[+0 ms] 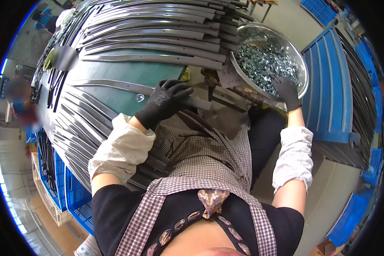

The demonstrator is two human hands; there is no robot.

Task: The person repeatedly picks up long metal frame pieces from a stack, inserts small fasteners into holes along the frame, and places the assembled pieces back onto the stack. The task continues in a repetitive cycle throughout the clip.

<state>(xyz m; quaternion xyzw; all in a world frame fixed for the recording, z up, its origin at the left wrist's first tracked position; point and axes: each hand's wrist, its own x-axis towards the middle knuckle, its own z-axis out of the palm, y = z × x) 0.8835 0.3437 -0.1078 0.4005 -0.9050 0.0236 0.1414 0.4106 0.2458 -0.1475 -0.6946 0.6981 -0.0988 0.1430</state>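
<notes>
Left hand [164,100], black-gloved, centre of frame: closed around one long, thin, dark-grey strip [111,85], its left length over the green tabletop [115,70]. Right hand [287,91], black-gloved, upper right, well apart from the left: fingers among small, shiny metal pieces [260,55] in a round silver metal bowl [304,70]; whether gripping one, cannot tell. Handling, as judged: strip best kept steady near its right end, pieces taken singly. Outward: similar dark-grey strips [158,58], upper centre; blue ribbed container [324,85], right.
</notes>
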